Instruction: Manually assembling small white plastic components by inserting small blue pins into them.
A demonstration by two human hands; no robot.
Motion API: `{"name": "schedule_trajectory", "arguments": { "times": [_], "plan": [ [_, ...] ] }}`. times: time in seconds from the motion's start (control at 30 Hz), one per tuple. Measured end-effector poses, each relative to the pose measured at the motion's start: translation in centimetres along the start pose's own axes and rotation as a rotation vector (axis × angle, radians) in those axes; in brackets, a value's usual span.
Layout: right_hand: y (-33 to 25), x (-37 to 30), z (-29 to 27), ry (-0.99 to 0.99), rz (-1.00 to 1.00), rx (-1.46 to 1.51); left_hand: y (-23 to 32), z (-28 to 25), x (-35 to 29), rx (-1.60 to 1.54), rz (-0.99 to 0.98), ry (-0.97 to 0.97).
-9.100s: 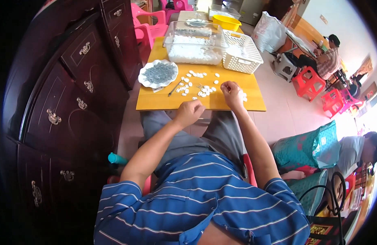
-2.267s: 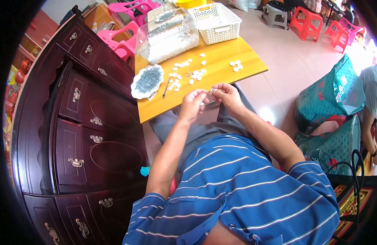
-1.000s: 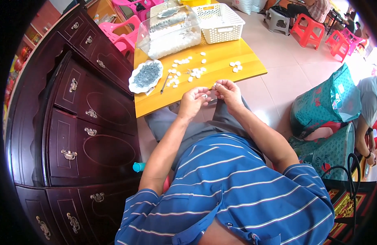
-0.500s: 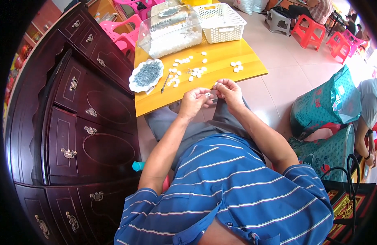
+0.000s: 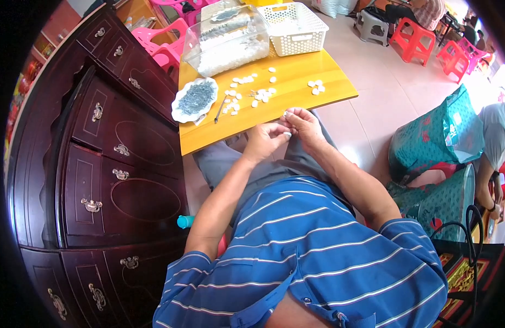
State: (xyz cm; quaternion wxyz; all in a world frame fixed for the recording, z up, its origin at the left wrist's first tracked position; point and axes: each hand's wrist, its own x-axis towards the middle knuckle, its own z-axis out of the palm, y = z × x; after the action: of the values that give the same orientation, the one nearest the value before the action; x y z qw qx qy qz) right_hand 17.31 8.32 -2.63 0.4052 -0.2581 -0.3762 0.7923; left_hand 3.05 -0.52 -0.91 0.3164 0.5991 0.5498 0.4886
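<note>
My left hand (image 5: 266, 142) is closed in a pinch on a small white piece (image 5: 287, 134), over my lap at the table's near edge. Close beside it, my right hand (image 5: 306, 128) pinches another small white piece (image 5: 286, 113) between thumb and fingers. The exact kind of these pieces is too small to make out. On the yellow wooden table (image 5: 312, 71) lie several loose white pieces (image 5: 262, 97), with a separate cluster (image 5: 316, 87) to the right. A scalloped white dish (image 5: 178, 113) holds a heap of small grey-blue bits. Next to it rests a thin dark tool (image 5: 219, 112).
A clear plastic bin (image 5: 228, 52) of white pieces and a white perforated basket (image 5: 300, 45) stand at the table's far side. Dark wooden drawers (image 5: 137, 142) rise at left. Teal bags (image 5: 427, 139), red stools (image 5: 412, 44) and another person's arm (image 5: 486, 188) are at right.
My left hand has moved slightly right and down, bringing its white piece closer to my right hand. My right hand has shifted a little down. The table's pieces look unmoved.
</note>
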Motion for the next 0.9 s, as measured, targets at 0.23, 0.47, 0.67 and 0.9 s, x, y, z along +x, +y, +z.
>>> {"name": "schedule_trajectory", "arguments": {
  "times": [0.23, 0.47, 0.67, 0.9],
  "plan": [
    [0.9, 0.1, 0.1, -0.017, 0.095, 0.217, 1.5, 2.0, -0.6, 0.225, 0.217, 0.0],
    [0.5, -0.1, 0.1, -0.01, 0.147, 0.286, 2.3, 2.8, -1.2, 0.158, -0.006, -0.004],
    [-0.4, -0.1, 0.2, 0.09, 0.042, 0.082, 2.0, 1.1, -0.4, -0.194, -0.08, 0.127],
    [0.0, -0.1, 0.1, -0.058, -0.101, -0.19, 1.1, -1.6, 0.7, -0.151, -0.035, 0.265]
  ]
}}
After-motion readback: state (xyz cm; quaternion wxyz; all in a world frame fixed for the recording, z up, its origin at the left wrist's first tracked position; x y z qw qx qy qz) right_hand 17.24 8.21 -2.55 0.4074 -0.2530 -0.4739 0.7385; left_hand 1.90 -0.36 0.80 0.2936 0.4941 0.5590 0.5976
